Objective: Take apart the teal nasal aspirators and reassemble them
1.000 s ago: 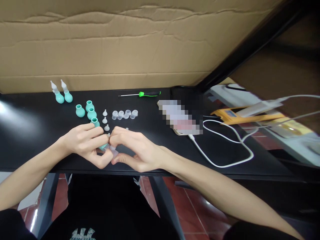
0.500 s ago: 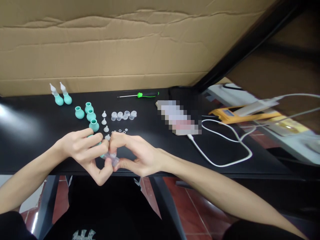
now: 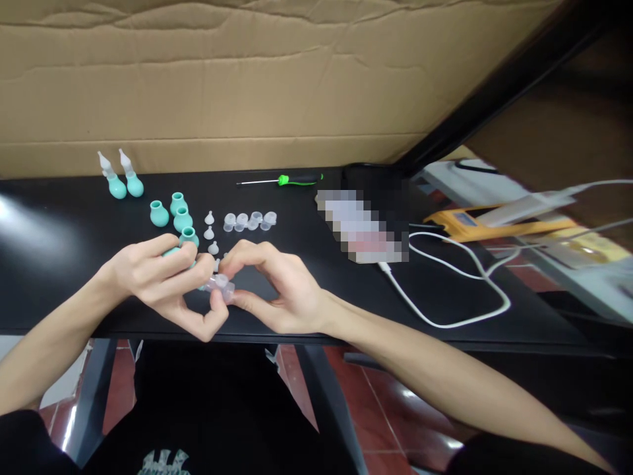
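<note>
My left hand (image 3: 171,280) is closed around a part-built nasal aspirator. Its teal bulb (image 3: 200,267) is mostly hidden under the fingers, and its clear plastic connector (image 3: 222,286) points right. Thumb and index finger of my right hand (image 3: 277,290) pinch that connector at its far end. Just beyond the hands stand several open-necked teal bulbs (image 3: 159,214). Small white nozzle tips (image 3: 209,233) form a column beside them, partly covered by my fingers. Clear connectors with flip caps (image 3: 250,220) lie in a row farther right.
Two assembled aspirators (image 3: 123,178) stand at the back left. A green-and-black screwdriver (image 3: 284,180) lies near the cardboard wall (image 3: 222,99). To the right are a blurred-out phone (image 3: 363,227), its white cable (image 3: 448,324) and a yellow device (image 3: 462,221). The table's front edge is close to my wrists.
Both hands, with the aspirator between them, have moved slightly up in the view. The right index finger has shifted off the connector's top, leaving more of it visible.
</note>
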Demonstrator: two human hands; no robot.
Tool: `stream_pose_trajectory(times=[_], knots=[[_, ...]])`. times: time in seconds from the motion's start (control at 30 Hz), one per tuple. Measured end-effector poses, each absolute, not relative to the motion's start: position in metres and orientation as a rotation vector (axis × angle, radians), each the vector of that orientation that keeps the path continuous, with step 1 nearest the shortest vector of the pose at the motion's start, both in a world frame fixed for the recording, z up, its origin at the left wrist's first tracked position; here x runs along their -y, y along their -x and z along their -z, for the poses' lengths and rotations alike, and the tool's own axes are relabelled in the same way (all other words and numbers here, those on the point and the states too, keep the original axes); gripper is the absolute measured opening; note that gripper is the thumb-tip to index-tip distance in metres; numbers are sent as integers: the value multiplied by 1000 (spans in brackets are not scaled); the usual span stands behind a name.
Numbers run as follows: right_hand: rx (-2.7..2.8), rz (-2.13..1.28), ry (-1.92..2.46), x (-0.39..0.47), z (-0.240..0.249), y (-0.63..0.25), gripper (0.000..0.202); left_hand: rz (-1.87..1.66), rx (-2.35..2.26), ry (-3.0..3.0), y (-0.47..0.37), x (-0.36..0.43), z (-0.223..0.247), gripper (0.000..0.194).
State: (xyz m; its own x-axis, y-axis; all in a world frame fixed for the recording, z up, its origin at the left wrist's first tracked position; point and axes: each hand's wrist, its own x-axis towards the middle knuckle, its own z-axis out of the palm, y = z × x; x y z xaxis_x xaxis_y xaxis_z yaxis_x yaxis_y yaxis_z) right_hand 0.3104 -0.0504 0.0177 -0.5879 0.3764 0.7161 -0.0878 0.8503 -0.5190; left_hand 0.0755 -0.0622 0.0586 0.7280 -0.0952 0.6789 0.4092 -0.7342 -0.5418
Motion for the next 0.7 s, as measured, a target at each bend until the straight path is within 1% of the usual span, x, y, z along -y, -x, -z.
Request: stream_pose_trajectory(times=[0.07,0.13,0.17,0.27,0.33,0.57,0.7], knots=[[2115,-628,267,50,-19,-311,24,886,229,2207,-72,60,-60,12],[2117,-578,290,51,-20,-310,28,827,176,2187,-67,58,-60,6],[2114,-551,297,51,-21,-310,27,795,149,2177,-65,56,-60,3],[2109,-511,335,54,-23,-309,18,701,121,2164,-58,54,-59,17],[2119,-517,370,57,-24,-309,16,636,123,2173,-55,53,-58,20],[2124,-490,419,60,-22,-309,19,562,138,2191,-56,53,-56,17],[2115,-566,431,59,-23,-310,18,515,119,2191,-58,54,-61,17]])
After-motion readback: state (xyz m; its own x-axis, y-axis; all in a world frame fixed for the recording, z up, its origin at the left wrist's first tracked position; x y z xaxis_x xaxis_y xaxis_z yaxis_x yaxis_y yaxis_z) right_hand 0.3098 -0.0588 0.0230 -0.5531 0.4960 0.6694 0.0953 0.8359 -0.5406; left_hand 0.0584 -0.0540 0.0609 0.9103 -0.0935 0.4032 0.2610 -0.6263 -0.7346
